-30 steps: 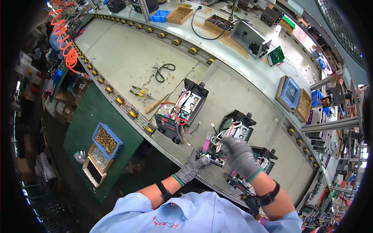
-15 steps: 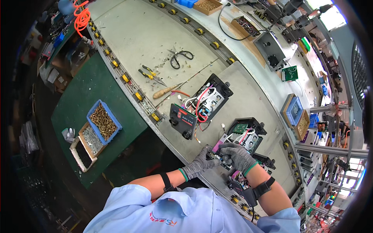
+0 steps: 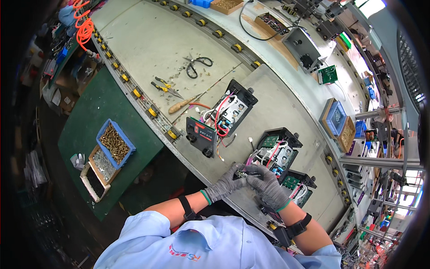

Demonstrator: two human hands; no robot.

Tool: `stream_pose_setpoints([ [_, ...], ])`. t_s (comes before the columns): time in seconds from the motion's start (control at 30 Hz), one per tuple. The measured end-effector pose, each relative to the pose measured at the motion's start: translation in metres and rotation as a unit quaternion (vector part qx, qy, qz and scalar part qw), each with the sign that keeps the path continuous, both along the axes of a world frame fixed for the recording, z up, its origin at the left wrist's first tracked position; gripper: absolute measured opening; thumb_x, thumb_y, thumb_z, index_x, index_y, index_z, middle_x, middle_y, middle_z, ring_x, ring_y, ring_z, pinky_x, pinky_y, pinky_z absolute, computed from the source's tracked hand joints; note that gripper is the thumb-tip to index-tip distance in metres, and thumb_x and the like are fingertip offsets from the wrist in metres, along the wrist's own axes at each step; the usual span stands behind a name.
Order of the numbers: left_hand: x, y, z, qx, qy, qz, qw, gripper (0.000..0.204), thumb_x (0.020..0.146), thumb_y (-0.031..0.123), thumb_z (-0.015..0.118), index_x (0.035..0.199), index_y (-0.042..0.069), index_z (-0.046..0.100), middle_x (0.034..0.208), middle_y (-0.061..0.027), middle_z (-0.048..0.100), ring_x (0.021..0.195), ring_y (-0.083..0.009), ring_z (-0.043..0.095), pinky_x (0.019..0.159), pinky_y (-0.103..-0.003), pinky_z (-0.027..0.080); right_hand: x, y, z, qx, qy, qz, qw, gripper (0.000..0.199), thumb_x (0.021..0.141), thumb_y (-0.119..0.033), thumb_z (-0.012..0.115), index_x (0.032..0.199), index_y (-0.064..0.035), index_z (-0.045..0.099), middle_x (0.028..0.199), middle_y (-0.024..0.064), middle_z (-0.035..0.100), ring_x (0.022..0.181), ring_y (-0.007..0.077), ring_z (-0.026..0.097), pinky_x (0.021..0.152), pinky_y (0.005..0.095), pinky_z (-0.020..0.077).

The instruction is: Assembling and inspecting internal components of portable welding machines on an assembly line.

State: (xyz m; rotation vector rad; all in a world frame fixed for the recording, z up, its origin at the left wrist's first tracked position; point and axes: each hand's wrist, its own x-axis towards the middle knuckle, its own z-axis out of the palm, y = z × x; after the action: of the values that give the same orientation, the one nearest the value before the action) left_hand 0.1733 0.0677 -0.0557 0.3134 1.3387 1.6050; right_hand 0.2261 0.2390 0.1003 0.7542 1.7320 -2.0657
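Left hand (image 3: 227, 184) low over desk (image 3: 286, 107) | right hand (image 3: 269, 190) angled in beside it | fingers of both closed around small dark part (image 3: 241, 175)

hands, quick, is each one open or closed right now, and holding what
Left hand: closed, holding a dark part.
Right hand: closed on the same part.

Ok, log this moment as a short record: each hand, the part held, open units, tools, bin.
Left hand: grey-gloved, fingers closed on a small dark part
Right hand: grey-gloved, gripping the same part
Part detail: mostly covered by fingers, too small to tell
Open units: left unit, middle unit just beyond the right hand, right unit
Tools on worktop: black-handled scissors, yellow-and-black pliers
Bin: blue bin holding brass-coloured pieces
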Motion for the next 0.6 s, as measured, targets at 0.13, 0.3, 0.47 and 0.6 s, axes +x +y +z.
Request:
stream_pose_setpoints([
  [0.13,-0.001,0.008,0.014,-0.015,0.02,-0.023,0.999,0.086,0.089,0.052,0.082,0.151,0.007,0.045,0.134,-0.0113,0.06,0.123,-0.0228,0.057,0.11,-0.04,0.046,0.013,-0.001,0.0,0.122,0.058,-0.01,0.991,0.045,0.098,-0.019,0.074,0.138,-0.0029,0.061,0.099,0.0007,0.061,0.088,0.0077,0.056,0.075,0.0243,0.0488],
  [0.3,-0.012,0.017,0.03,-0.067,-0.075,-0.079,0.992,0.088,0.089,0.051,0.083,0.153,0.007,0.043,0.116,-0.0095,0.064,0.098,-0.016,0.062,0.085,-0.034,0.055,0.038,-0.001,0.019,0.069,-0.039,-0.143,0.986,0.043,0.1,-0.02,0.071,0.138,-0.0018,0.061,0.095,-0.0006,0.061,0.079,0.0073,0.057,0.066,0.0242,0.0501],
  [0.47,-0.029,0.009,0.04,-0.104,-0.046,-0.129,0.985,0.092,0.09,0.055,0.08,0.158,0.007,0.04,0.111,-0.0113,0.066,0.095,-0.0144,0.062,0.079,-0.033,0.055,0.063,0.032,0.049,0.192,0.014,-0.101,0.976,0.036,0.102,-0.019,0.069,0.131,0.0003,0.065,0.099,0.0017,0.069,0.077,0.0069,0.06,0.065,0.0243,0.0524],
  [0.6,-0.025,0.009,0.045,-0.12,0.006,-0.14,0.983,0.091,0.09,0.056,0.078,0.157,0.006,0.043,0.109,-0.0108,0.065,0.092,-0.0154,0.061,0.08,-0.032,0.054,0.056,0.099,0.036,0.364,0.009,-0.116,0.924,0.033,0.1,-0.02,0.071,0.125,0.0018,0.068,0.092,0.0063,0.073,0.081,0.0125,0.065,0.075,0.0281,0.0553],
])
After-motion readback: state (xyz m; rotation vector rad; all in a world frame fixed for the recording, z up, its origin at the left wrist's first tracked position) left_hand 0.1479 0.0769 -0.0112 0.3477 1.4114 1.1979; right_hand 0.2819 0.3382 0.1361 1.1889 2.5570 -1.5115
